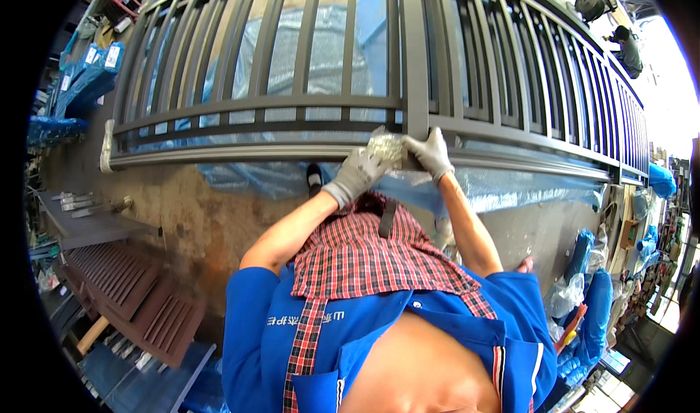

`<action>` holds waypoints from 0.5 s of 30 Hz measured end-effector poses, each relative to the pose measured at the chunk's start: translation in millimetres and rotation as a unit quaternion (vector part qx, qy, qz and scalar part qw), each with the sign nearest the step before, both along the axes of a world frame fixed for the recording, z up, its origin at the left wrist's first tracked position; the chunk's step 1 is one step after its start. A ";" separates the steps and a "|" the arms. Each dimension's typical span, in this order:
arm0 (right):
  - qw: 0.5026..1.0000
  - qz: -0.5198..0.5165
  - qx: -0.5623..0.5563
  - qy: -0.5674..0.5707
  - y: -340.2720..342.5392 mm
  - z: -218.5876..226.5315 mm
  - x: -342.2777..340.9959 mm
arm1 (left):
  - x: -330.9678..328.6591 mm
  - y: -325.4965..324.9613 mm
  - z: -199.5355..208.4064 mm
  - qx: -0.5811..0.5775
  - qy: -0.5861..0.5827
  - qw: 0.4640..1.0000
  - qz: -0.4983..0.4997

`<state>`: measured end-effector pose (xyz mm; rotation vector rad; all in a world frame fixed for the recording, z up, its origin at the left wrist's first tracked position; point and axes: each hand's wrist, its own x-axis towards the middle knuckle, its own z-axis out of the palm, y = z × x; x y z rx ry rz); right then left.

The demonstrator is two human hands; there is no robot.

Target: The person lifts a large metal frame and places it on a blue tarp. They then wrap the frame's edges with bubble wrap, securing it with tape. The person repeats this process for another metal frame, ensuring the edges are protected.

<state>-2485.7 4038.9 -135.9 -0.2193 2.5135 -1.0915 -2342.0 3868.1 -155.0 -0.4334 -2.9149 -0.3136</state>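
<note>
A dark grey metal fence panel (266, 102) with upright bars lies in front of me, with another stretch of railing (539, 130) to its right. Between them runs a thick square post (415, 63), its near end just by my hands. My left hand (359, 174), in a grey work glove, is closed on a crumpled wad of clear plastic wrap (386, 149) beside the post end. My gloved right hand (432, 156) straddles that post end, thumb on its left and fingers on its right. The palm side of both hands is hidden.
Blue plastic film (503, 187) lies beneath the railing. Brown slatted panels (138, 289) and a grey plate (95, 227) stand at lower left. Blue-wrapped bundles (596, 311) line the right, and more wrapped pieces (91, 85) the far left. A dark-clothed person (627, 52) is at far right.
</note>
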 end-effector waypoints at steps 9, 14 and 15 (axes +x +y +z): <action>0.977 0.108 0.159 0.087 0.6 21.2 3.7 | -27.1 7.8 14.5 0.001 -0.086 0.995 0.043; 0.972 0.064 0.187 0.129 -5.0 3.4 16.4 | -28.5 15.3 4.4 0.020 -0.095 0.993 0.060; 0.974 0.050 0.186 0.116 -8.6 2.2 17.9 | -28.4 16.4 2.9 0.017 -0.104 0.992 0.064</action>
